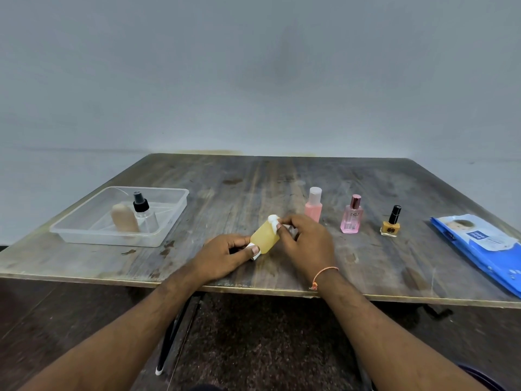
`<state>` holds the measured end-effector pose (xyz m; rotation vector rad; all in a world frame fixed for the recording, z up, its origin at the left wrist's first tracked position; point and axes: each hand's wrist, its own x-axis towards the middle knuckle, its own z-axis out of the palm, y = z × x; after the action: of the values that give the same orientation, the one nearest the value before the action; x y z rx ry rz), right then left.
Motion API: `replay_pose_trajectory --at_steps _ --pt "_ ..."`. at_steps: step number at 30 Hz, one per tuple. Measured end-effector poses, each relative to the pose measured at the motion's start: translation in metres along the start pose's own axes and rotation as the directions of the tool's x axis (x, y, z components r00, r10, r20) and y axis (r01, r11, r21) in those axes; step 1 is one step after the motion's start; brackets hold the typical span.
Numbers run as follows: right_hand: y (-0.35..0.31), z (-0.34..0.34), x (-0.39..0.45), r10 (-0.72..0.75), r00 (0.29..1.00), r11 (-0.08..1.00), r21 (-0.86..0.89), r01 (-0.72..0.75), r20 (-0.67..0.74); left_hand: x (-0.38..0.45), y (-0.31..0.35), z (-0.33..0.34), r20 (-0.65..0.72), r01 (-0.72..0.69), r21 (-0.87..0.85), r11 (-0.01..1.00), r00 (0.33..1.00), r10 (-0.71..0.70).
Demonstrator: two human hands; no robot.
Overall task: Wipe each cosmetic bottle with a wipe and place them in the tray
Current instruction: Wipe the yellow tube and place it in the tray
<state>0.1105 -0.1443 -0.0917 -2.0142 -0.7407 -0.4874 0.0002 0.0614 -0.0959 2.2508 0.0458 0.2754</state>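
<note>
A small yellow bottle (265, 237) lies tilted just above the table's middle. My left hand (225, 256) grips its white-capped lower end. My right hand (306, 244) pinches a white wipe (273, 220) against the bottle's upper end. The clear plastic tray (84, 235) stands at the left and holds a beige bottle (124, 220) and a clear spray bottle with a black pump (143, 213). On the table to the right stand a pink bottle with a white cap (314, 206), a pink perfume bottle (351, 217) and a yellow nail polish with a black cap (391, 222).
A blue pack of wipes (482, 249) lies at the table's right edge. The wooden table (253, 179) ends near me at a front edge just behind my wrists. A grey wall rises behind it, and dark floor shows below.
</note>
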Motion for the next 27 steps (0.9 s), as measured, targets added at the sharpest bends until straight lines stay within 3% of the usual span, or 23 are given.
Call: replay_pose_trajectory --at_steps 4,9,12,15,22,27 --pt "0.003 0.002 0.003 0.058 0.998 0.998 0.028 -0.058 0.004 0.000 -0.001 0.001 -0.007 -0.010 0.013 1.000 1.000 0.010" --pt "-0.001 0.003 -0.006 -0.170 0.963 0.981 0.125 0.146 0.209 0.001 -0.004 0.001 -0.015 -0.025 0.013 1.000 1.000 0.025" --pt "-0.003 0.002 -0.008 -0.225 0.951 0.973 0.099 0.208 0.211 0.002 -0.005 0.001 -0.012 -0.027 0.020 0.999 1.000 0.028" --pt "-0.003 0.002 -0.007 -0.171 0.973 0.985 0.039 0.167 0.157 0.002 -0.004 0.000 -0.008 -0.022 0.025 0.999 1.000 0.022" --pt "0.003 0.000 0.005 0.103 0.994 0.995 -0.003 -0.103 0.022 0.000 -0.001 0.000 0.006 -0.026 0.042 0.999 1.000 0.026" --pt "0.002 0.001 0.001 0.011 0.993 0.995 0.098 -0.022 0.118 0.001 -0.003 0.000 -0.009 -0.007 0.032 0.999 1.000 0.008"
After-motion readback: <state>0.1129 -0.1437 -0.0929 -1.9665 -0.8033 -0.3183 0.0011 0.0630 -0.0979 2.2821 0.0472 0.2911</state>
